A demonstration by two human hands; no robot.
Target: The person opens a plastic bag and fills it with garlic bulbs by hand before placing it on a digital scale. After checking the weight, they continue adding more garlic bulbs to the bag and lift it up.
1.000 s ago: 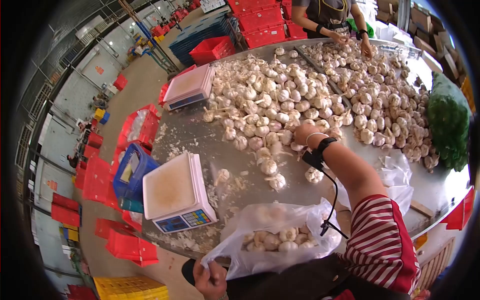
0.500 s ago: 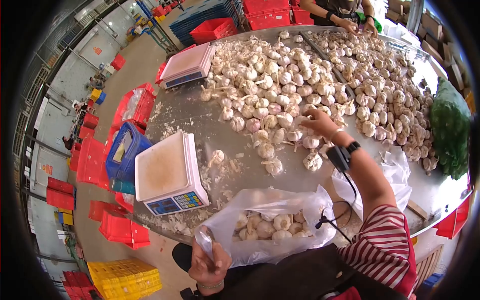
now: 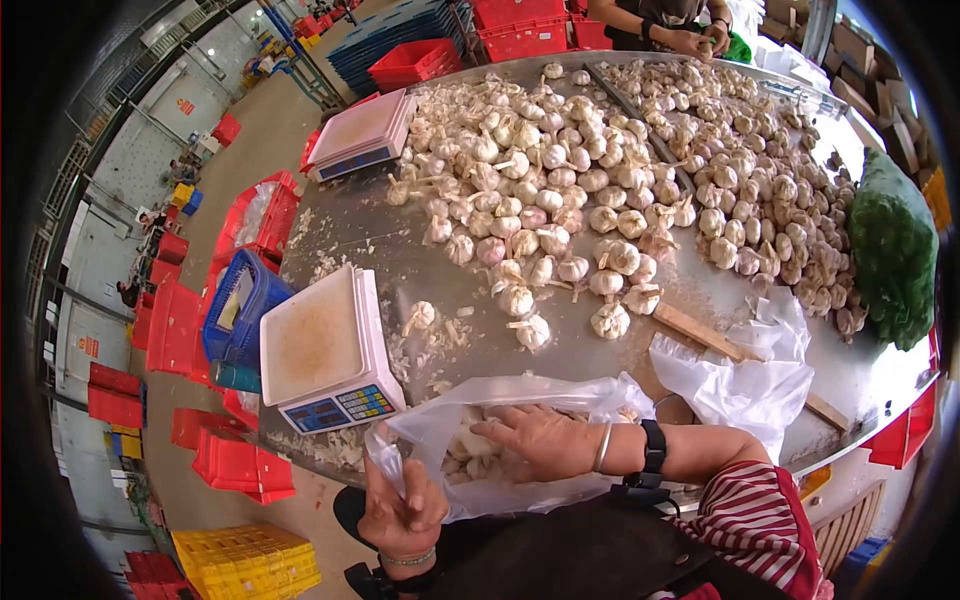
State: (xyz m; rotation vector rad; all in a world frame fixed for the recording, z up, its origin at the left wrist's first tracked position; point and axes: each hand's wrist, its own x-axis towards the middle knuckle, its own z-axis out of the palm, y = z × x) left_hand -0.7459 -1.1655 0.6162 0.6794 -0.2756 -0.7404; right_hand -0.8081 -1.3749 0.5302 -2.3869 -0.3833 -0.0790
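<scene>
A clear plastic bag (image 3: 455, 405) with garlic bulbs (image 3: 466, 446) inside lies at the table's near edge. My left hand (image 3: 403, 510) is closed on the bag's left rim, pinching the bunched plastic. My right hand (image 3: 545, 440) reaches into the bag's mouth from the right, fingers stretched over the bulbs; its palm side is hidden. Beyond the bag spreads a large heap of garlic (image 3: 560, 165) on the metal table (image 3: 400, 265). One loose bulb (image 3: 421, 316) sits beside the near scale (image 3: 312, 340).
A second scale (image 3: 358, 135) stands farther back. At right lie a crumpled plastic bag (image 3: 745, 370), a wooden strip (image 3: 700, 330) and a full green net sack (image 3: 893, 255). A metal bar (image 3: 640, 125) divides the garlic. Another person's hands (image 3: 700, 40) work at the far edge. A blue basket (image 3: 240, 310) stands left.
My right hand has moved from the garlic heap down into the bag. My left hand keeps its grip on the bag's rim. The view has shifted slightly.
</scene>
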